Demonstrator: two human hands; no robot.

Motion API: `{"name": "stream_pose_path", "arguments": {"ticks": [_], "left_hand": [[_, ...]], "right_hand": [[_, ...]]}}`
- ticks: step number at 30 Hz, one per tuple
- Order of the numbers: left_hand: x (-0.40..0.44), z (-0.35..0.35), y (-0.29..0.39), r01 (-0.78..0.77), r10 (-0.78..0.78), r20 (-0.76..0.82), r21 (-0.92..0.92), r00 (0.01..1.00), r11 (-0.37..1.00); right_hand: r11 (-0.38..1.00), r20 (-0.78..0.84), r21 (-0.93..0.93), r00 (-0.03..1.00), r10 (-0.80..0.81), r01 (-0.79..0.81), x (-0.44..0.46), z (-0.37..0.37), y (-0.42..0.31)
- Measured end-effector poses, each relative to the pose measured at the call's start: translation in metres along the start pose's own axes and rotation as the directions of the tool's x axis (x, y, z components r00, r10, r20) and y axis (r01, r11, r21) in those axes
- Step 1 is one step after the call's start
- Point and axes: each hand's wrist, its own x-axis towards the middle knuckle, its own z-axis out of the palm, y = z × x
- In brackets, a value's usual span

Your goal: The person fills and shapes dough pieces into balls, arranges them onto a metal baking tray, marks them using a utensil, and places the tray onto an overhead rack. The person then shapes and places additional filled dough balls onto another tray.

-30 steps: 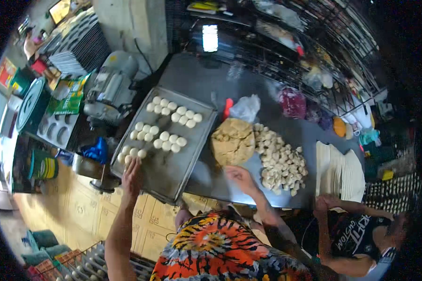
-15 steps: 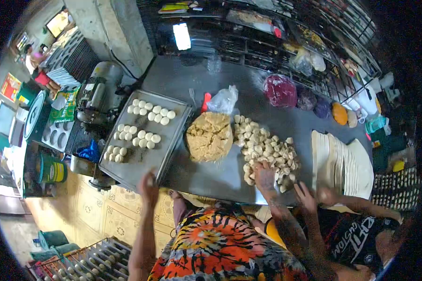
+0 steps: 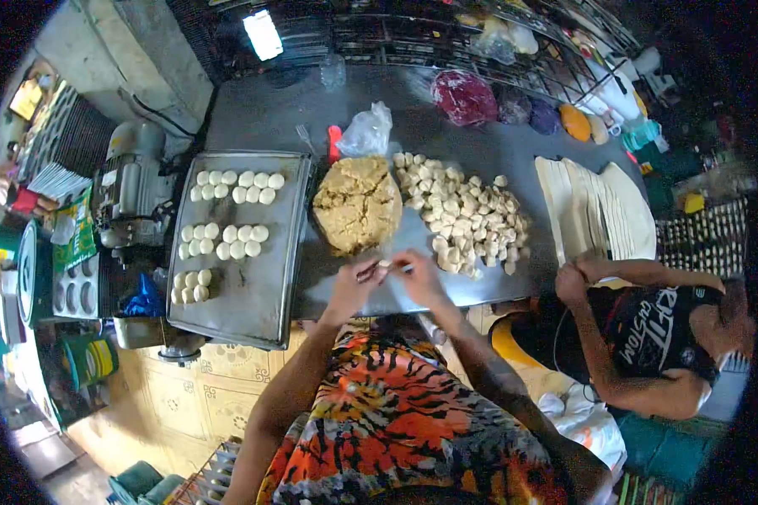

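My left hand [image 3: 355, 288] is closed, its fingertips around a small pale piece of dough [image 3: 384, 264]. My right hand [image 3: 423, 279] meets it from the other side, fingers curled and pinching at the same piece. Both are over the table's front edge, just below a large mound of tan, crumbly filling [image 3: 358, 204]. To the right of the mound lies a heap of small cut dough pieces [image 3: 472, 215]. On the left, a metal tray [image 3: 253, 307] carries several groups of round white dough balls [image 3: 242, 241].
A co-worker's hands [image 3: 574, 282] are at the right, beside stacked pale sheets [image 3: 602, 210]. A motor-driven machine [image 3: 133, 189] stands left of the tray. A plastic bag [image 3: 366, 132], a fork [image 3: 305, 136] and a wrapped purple lump [image 3: 464, 98] lie farther back.
My right hand has left the heap of dough pieces, and my left hand has come from the tray's front edge. Both now meet at a dough piece. The view has shifted.
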Motion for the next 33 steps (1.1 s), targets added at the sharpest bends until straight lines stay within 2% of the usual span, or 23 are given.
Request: {"name": "stream_pose_path", "arguments": {"ticks": [2, 3, 4, 5, 7, 9, 10, 11, 12, 13, 17, 22, 23, 27, 33], "left_hand": [[-0.003, -0.027, -0.003, 0.061, -0.088, 0.121, 0.214, 0.989, 0.975], [-0.005, -0.039, -0.029, 0.107, -0.107, 0.072, -0.001, 0.992, 0.994], [-0.011, -0.050, -0.057, 0.138, -0.134, 0.029, -0.215, 0.990, 0.967], [-0.019, -0.060, -0.057, 0.134, -0.130, 0.032, -0.213, 0.991, 0.968], [-0.028, -0.076, -0.056, 0.032, -0.035, -0.036, -0.079, 0.999, 0.996], [-0.033, -0.088, -0.061, -0.023, 0.023, 0.003, -0.047, 1.000, 0.999], [-0.036, -0.091, -0.051, -0.039, 0.039, -0.012, -0.031, 0.999, 0.999], [-0.039, -0.089, -0.038, 0.126, -0.130, -0.005, -0.206, 0.991, 0.970], [-0.038, -0.087, -0.027, 0.279, -0.288, 0.032, -0.379, 0.957, 0.883], [-0.036, -0.087, -0.026, 0.259, -0.275, 0.013, -0.383, 0.961, 0.887], [-0.044, -0.077, -0.027, 0.246, -0.242, -0.085, 0.035, 0.966, 0.969], [-0.057, -0.049, -0.104, 0.107, -0.116, -0.162, -0.064, 0.980, 0.992], [-0.057, -0.043, -0.097, 0.110, -0.118, -0.168, -0.059, 0.979, 0.992], [-0.068, -0.017, -0.025, 0.313, -0.247, -0.285, 0.217, 0.926, 0.924], [-0.039, -0.037, -0.032, 0.183, -0.169, -0.214, 0.047, 0.962, 0.982]], "right_hand": [[0.996, 0.044, -0.003, 0.996, -0.084, 0.084, -0.002, 0.036, 0.014], [0.996, 0.040, -0.008, 0.995, -0.086, 0.087, 0.005, 0.039, 0.011], [0.995, -0.087, -0.081, 0.994, -0.067, 0.060, 0.015, 0.042, 0.007], [0.989, -0.213, -0.145, 0.976, -0.053, 0.022, 0.025, 0.043, 0.003], [0.966, -0.449, -0.252, 0.892, -0.056, -0.066, 0.044, 0.044, -0.001], [0.905, -0.468, -0.420, 0.839, -0.277, 0.065, 0.055, 0.053, 0.010], [0.909, -0.469, -0.409, 0.834, -0.291, 0.087, 0.056, 0.055, 0.010], [0.867, -0.458, -0.491, 0.822, -0.339, 0.084, 0.054, 0.054, 0.011], [0.816, -0.440, -0.572, 0.810, -0.387, 0.080, 0.055, 0.055, 0.014], [0.815, -0.431, -0.571, 0.807, -0.404, 0.104, 0.055, 0.059, 0.022], [0.825, -0.366, -0.555, 0.859, -0.358, 0.107, 0.042, 0.061, 0.062], [0.790, -0.252, -0.584, 0.883, -0.397, 0.188, 0.046, 0.048, 0.055], [0.794, -0.251, -0.577, 0.884, -0.396, 0.192, 0.048, 0.045, 0.054], [0.735, -0.081, -0.631, 0.921, -0.380, 0.248, 0.047, 0.031, 0.042], [0.584, -0.037, -0.766, 0.889, -0.456, 0.268, 0.047, 0.038, 0.045]]}}
